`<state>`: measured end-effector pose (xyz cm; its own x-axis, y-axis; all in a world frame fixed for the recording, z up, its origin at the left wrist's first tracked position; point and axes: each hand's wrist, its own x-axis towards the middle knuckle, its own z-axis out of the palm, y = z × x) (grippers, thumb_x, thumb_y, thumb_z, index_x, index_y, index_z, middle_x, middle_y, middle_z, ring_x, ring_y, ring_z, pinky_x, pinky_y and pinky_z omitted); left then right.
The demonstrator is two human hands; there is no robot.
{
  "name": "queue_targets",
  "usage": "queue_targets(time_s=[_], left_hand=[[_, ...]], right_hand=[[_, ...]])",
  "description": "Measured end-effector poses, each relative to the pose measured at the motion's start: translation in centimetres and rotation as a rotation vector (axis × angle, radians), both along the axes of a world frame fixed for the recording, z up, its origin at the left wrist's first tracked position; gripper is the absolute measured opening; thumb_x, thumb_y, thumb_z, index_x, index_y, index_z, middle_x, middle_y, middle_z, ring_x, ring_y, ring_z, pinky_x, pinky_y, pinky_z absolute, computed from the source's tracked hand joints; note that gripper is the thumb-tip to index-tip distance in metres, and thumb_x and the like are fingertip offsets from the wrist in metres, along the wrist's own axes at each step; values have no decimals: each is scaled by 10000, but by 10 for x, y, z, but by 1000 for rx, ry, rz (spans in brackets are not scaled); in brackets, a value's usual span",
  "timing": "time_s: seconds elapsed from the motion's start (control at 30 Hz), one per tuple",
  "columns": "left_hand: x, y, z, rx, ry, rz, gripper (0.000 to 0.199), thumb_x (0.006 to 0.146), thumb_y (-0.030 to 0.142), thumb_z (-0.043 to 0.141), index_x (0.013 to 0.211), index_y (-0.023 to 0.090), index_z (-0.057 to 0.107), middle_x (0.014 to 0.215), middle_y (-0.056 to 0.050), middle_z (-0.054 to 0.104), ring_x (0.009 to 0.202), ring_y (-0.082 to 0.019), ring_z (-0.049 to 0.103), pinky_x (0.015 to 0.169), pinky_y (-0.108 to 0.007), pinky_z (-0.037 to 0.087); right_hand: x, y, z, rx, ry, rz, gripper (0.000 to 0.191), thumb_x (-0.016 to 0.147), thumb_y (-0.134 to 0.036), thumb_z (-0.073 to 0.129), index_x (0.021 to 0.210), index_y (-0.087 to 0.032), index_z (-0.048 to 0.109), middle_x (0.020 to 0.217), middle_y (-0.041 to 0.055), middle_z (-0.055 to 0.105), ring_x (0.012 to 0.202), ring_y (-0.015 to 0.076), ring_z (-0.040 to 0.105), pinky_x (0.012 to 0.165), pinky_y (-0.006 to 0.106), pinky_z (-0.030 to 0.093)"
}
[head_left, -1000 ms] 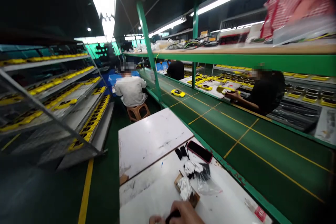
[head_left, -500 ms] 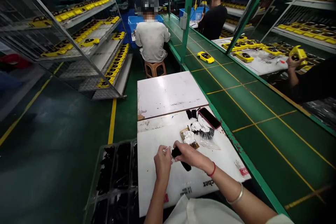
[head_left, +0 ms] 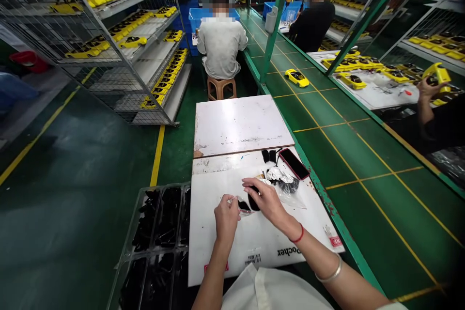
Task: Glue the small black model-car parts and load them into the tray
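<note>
Above the white tabletop (head_left: 218,252), my left hand (head_left: 227,213) is closed in a pinch on the edge of a small clear plastic bag (head_left: 245,211). A black piece shows at the bag, right of those fingers. Close on its right, my right hand (head_left: 267,198) has its fingers curved around a dark part (head_left: 254,198), which they partly hide. Just beyond this hand lie crumpled white material (head_left: 278,174) and a clear bag of black parts (head_left: 289,187).
A phone (head_left: 294,163) and small black pieces (head_left: 269,156) lie farther back. Compartment trays (head_left: 156,223) of black parts stand left. A green conveyor (head_left: 327,140) carrying a yellow car body (head_left: 297,78) runs along the right. A person (head_left: 221,46) sits ahead.
The view has shifted slightly. My right hand has moved up from the left hand and loosened around the dark part, and the plastic bag shows more between the hands.
</note>
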<state>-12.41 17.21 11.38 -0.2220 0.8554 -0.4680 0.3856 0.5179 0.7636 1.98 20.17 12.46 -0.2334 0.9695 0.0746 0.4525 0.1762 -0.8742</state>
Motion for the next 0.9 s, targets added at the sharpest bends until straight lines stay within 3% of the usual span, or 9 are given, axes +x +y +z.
queue_targets(time_s=[0.13, 0.23, 0.33, 0.47, 0.53, 0.63, 0.77, 0.9], left_hand=[[5, 5, 0, -57, -69, 24, 229, 792, 429, 492, 770, 206, 542, 473, 40, 580, 389, -146, 565, 488, -251, 426], [5, 10, -2, -85, -121, 50, 234, 787, 427, 481, 788, 199, 536, 489, 28, 585, 401, -155, 572, 410, -238, 400], [0, 15, -1, -78, -138, 86, 262, 784, 452, 480, 807, 195, 525, 504, 26, 585, 410, -147, 569, 393, -225, 388], [-9, 28, 2, -43, -108, 121, 326, 776, 518, 491, 832, 199, 528, 522, 25, 598, 430, -143, 576, 424, -224, 399], [-12, 35, 3, -26, -71, 134, 317, 772, 512, 504, 829, 202, 535, 528, 26, 604, 449, -144, 586, 453, -229, 411], [-14, 42, 4, -2, -15, 128, 305, 769, 506, 516, 829, 209, 549, 523, 30, 608, 471, -152, 598, 496, -240, 421], [-13, 46, 5, 16, 72, 85, 312, 776, 514, 497, 842, 217, 562, 524, 33, 613, 500, -167, 612, 523, -253, 430], [-11, 49, 0, 7, 96, 94, 310, 773, 510, 495, 837, 214, 562, 509, 39, 596, 499, -168, 613, 514, -253, 431]], right_hand=[[-13, -15, -16, 130, 53, -40, 270, 950, -208, 358, 1128, -182, 559, 1068, 84, 644, 992, 146, 600, 880, 286, 487], [-16, -28, -22, 175, 60, 69, 319, 941, -163, 344, 1175, -209, 555, 1054, 59, 658, 988, 139, 608, 927, 316, 475], [-4, -28, -20, 176, -54, 149, 317, 925, -179, 396, 1180, -252, 570, 1057, 23, 670, 1090, 159, 570, 1040, 391, 382], [42, 19, -24, 42, -282, -141, 292, 935, -255, 383, 1135, -198, 589, 1129, 79, 634, 1085, 178, 559, 962, 345, 429], [70, 58, -38, -50, -368, -238, 263, 928, -239, 397, 1082, -160, 596, 1059, 92, 651, 984, 181, 599, 894, 333, 458], [98, 113, -73, -224, -511, -321, 183, 881, -235, 521, 994, -120, 608, 940, 76, 661, 903, 183, 615, 848, 353, 472], [96, 152, -119, -390, -662, -430, 313, 841, -342, 602, 1057, -117, 574, 1060, 86, 604, 1006, 217, 566, 893, 438, 444], [80, 159, -143, -460, -727, -539, 398, 826, -343, 612, 1145, -121, 524, 1192, 115, 518, 1121, 261, 478, 955, 479, 378]])
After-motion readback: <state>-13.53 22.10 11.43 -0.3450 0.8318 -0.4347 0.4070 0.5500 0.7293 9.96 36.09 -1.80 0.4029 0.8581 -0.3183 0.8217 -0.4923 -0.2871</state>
